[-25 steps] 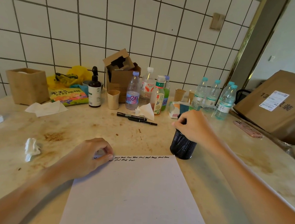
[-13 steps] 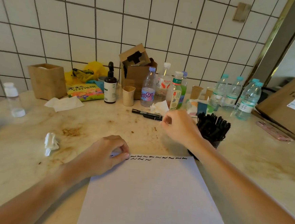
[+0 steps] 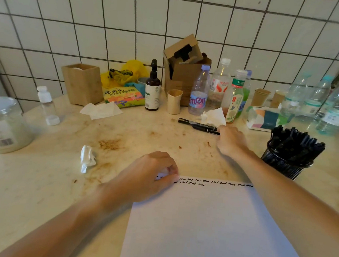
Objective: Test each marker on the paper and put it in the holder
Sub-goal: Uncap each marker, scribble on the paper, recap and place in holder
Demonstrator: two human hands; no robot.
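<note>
Right hand (image 3: 231,140) leaves the holder (image 3: 290,156), now reaching the two loose markers (image 3: 200,125), fingers apparently closing on one. Left hand (image 3: 150,175), fingers curled, pins the paper (image 3: 207,228). Next test coming.

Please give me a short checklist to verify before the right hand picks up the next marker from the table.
1. Right hand is at the two loose markers: ok, it touches their near ends.
2. Its grip on one marker is closed: cannot tell, the fingers hide the contact.
3. Left hand keeps the paper in place: ok, it rests on the top left corner.
4. Paper has free space for a test stroke: ok, only two short rows are filled.
5. Holder has room: cannot tell, it looks crowded.
</note>
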